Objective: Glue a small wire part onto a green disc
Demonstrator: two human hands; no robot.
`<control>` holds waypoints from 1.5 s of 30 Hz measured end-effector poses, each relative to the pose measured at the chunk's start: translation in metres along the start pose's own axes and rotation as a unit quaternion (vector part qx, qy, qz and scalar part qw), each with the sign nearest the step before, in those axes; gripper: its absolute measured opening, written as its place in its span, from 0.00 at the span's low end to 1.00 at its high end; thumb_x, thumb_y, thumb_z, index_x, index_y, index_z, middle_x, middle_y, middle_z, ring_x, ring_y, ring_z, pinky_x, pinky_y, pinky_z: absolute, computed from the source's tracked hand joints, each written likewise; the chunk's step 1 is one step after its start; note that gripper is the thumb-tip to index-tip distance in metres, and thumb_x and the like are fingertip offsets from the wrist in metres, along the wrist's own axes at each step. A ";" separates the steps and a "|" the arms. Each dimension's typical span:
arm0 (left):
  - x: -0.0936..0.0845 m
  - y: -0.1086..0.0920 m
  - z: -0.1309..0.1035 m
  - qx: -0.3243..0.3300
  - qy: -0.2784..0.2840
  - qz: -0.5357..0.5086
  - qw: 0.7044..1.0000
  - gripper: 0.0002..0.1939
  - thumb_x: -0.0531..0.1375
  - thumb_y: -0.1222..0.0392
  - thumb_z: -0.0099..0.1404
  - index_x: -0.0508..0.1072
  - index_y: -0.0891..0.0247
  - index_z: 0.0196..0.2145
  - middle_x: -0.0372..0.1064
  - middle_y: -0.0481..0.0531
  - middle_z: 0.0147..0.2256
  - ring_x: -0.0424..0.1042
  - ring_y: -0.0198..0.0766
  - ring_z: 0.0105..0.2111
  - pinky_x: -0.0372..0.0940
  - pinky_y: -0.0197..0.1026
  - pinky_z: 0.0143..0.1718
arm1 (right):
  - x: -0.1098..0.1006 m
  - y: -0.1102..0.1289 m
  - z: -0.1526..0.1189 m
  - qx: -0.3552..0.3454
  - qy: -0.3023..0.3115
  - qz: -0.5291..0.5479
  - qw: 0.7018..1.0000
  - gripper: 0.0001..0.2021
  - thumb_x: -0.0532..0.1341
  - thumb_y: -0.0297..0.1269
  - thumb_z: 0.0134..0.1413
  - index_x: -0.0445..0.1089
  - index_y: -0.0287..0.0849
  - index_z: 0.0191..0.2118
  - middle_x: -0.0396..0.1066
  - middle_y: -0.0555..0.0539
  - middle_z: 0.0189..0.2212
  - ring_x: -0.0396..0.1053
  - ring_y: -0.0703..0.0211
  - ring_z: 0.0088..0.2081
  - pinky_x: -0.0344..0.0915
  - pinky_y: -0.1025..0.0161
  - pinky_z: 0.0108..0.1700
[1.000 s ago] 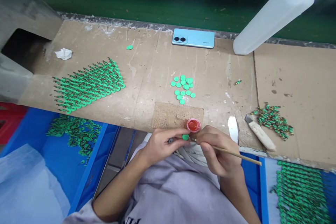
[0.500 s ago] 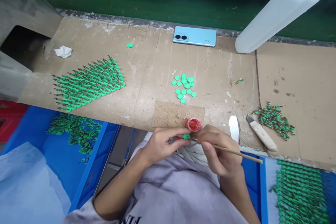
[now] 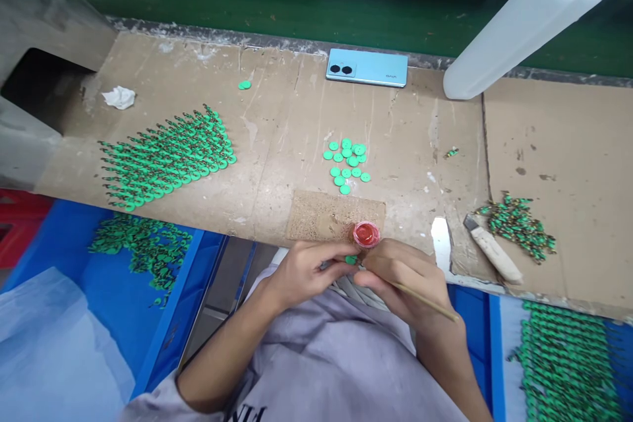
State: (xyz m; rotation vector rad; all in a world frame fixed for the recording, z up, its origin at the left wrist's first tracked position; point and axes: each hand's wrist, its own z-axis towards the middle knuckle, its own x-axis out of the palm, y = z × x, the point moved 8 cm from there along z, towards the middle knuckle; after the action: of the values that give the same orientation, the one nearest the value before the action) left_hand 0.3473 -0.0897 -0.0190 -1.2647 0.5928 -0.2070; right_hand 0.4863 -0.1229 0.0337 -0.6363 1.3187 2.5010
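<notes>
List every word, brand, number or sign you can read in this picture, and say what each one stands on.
"vivo", faint, on the back of the light blue phone lying at the far edge of the bench.
Dark capital letters on the grey shirt, cut off by the picture's bottom edge: unreadable.
Nothing else carries text.

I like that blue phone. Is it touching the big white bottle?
Apart. The head view shows bare cardboard between the blue phone and the white bottle, which stands further right.

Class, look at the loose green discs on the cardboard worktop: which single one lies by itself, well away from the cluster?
The lone green disc near the far edge, left of the blue phone. The other discs lie bunched at the middle.
</notes>
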 end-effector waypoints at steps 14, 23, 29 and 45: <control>-0.003 0.008 0.000 -0.082 -0.008 -0.068 0.994 0.09 0.71 0.57 0.68 0.86 0.60 0.45 0.87 0.53 0.38 0.87 0.41 0.34 0.80 0.34 0.35 | -0.009 0.000 -0.007 -0.009 -0.076 0.071 0.995 0.07 0.57 0.29 0.73 0.73 0.44 0.47 0.76 0.47 0.29 0.75 0.54 0.27 0.72 0.59 0.28; -0.004 0.006 0.000 -0.067 -0.008 -0.058 0.996 0.08 0.71 0.56 0.68 0.86 0.59 0.44 0.87 0.52 0.36 0.87 0.41 0.33 0.81 0.35 0.36 | -0.006 -0.002 -0.006 -0.009 -0.061 0.071 0.996 0.07 0.57 0.29 0.73 0.72 0.44 0.45 0.76 0.47 0.29 0.75 0.56 0.29 0.73 0.60 0.29; -0.004 0.006 0.000 -0.033 -0.013 -0.067 0.997 0.07 0.69 0.61 0.70 0.86 0.61 0.45 0.87 0.51 0.35 0.87 0.40 0.33 0.80 0.33 0.37 | -0.004 0.004 -0.004 -0.006 -0.016 0.001 1.000 0.08 0.63 0.37 0.76 0.71 0.44 0.40 0.72 0.51 0.26 0.70 0.60 0.25 0.67 0.62 0.28; -0.003 0.003 -0.004 0.050 -0.033 -0.004 0.998 0.08 0.67 0.64 0.71 0.86 0.63 0.46 0.88 0.54 0.39 0.88 0.40 0.36 0.80 0.33 0.40 | 0.010 0.041 -0.009 0.046 0.207 -0.186 0.959 0.20 0.44 0.28 0.81 0.73 0.36 0.49 0.76 0.44 0.35 0.76 0.53 0.34 0.72 0.58 0.34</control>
State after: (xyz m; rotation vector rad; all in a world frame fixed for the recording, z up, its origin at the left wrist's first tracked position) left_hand 0.3420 -0.0906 -0.0217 -1.1723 0.5145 -0.1992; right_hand 0.4633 -0.1534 0.0539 -1.3052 1.2849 2.0576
